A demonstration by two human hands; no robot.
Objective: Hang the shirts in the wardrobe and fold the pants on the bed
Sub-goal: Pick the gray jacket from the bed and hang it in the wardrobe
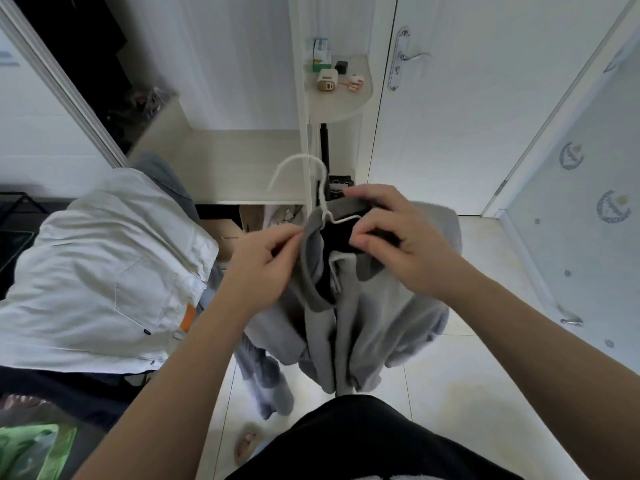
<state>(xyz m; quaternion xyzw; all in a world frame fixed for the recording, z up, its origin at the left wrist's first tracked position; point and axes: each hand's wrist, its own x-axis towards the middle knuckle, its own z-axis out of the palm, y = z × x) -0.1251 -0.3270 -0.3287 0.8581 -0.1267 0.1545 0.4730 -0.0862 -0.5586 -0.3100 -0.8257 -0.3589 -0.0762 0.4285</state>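
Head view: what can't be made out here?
- White hanger: only the hook and neck show. Its arms are inside the grey top and behind the right hand.
- Grey top: bunched, so the sleeves are indistinguishable. The left hand covers part of the collar.
- Wardrobe interior: dark and blurred, no rail in view.
- Shelf items: too small to identify.
- White garment: cut by the left edge.

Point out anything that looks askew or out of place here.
The white hanger sits tilted in the grey shirt, whose neck is bunched between the left hand and right hand. Another grey garment hangs down toward the floor beside the white pants.
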